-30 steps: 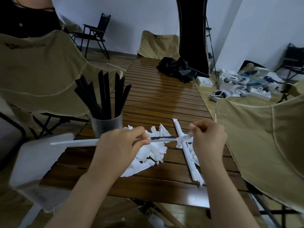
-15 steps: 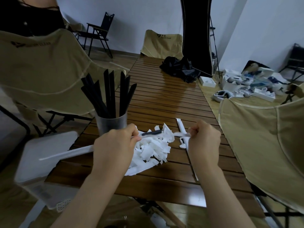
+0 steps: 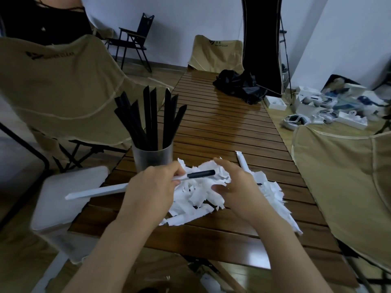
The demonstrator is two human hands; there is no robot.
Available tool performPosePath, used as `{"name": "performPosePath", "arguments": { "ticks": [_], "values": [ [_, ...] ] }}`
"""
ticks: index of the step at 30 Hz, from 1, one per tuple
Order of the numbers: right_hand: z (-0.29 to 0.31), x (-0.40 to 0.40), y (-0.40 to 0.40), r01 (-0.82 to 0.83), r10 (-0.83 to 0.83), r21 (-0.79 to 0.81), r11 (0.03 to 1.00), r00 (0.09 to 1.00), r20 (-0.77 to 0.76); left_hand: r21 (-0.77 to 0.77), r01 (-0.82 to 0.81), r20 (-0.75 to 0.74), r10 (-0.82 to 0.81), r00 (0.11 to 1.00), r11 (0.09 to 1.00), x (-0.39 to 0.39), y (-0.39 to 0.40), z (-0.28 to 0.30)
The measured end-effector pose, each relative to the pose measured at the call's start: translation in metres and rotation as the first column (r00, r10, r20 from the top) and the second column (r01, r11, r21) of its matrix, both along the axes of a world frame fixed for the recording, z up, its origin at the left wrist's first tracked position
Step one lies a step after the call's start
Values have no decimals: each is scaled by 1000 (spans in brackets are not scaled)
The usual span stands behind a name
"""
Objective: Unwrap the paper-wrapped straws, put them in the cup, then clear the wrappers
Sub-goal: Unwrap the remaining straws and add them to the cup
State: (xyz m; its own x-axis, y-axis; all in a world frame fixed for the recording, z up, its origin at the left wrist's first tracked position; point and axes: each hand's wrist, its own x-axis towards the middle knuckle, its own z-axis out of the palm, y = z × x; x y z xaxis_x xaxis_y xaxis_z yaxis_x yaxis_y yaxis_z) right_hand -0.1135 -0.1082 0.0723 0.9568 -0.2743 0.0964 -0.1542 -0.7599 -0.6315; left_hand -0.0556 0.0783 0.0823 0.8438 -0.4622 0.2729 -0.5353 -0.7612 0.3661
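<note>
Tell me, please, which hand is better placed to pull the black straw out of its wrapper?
The right hand: it is open beside the straw's bare black end, while the left hand already pinches the wrapper.

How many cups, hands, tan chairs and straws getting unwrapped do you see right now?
Cup: 1
Hands: 2, the left hand and the right hand
Tan chairs: 3
Half-unwrapped straw, held by the left hand: 1
Total: 7

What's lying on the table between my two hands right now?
In the head view, the pile of torn white wrappers lies between the left hand and right hand, with the bared black straw tip reaching across above it.
</note>
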Motion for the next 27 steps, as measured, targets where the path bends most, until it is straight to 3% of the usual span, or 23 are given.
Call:
{"name": "performPosePath", "arguments": {
  "ticks": [4, 8, 11, 16, 21, 24, 27],
  "values": [
    [0, 1, 11, 44, -41, -108, 993, 999, 28, 2, 48, -23, -48, 999, 999, 0, -4, -1],
    [1, 2, 9, 221, -225, 54, 974, 970, 88, -6, 80, -8, -80, 997, 997, -3, -6, 0],
    [6, 0, 8, 273, -279, 57, 960, 948, 152, -5, 79, -4, -79, 997, 997, -3, -6, 1],
    [5, -2, 13, 307, -317, 117, 945, 944, 87, -34, 40, 49, -39, 998, 999, -2, -10, -2],
    [16, -4, 21, 158, -177, 324, 933, 984, 32, -178, -23, 107, 43, 993, 984, -4, -9, 0],
    [24, -8, 19, 19, -13, 483, 875, 1000, -16, -202, -44, 153, 75, 985, 978, -3, -2, 4],
    [26, -9, 17, -19, 46, 582, 813, 998, -32, -202, -20, 235, 68, 970, 979, 1, 1, 4]
  ]
}}
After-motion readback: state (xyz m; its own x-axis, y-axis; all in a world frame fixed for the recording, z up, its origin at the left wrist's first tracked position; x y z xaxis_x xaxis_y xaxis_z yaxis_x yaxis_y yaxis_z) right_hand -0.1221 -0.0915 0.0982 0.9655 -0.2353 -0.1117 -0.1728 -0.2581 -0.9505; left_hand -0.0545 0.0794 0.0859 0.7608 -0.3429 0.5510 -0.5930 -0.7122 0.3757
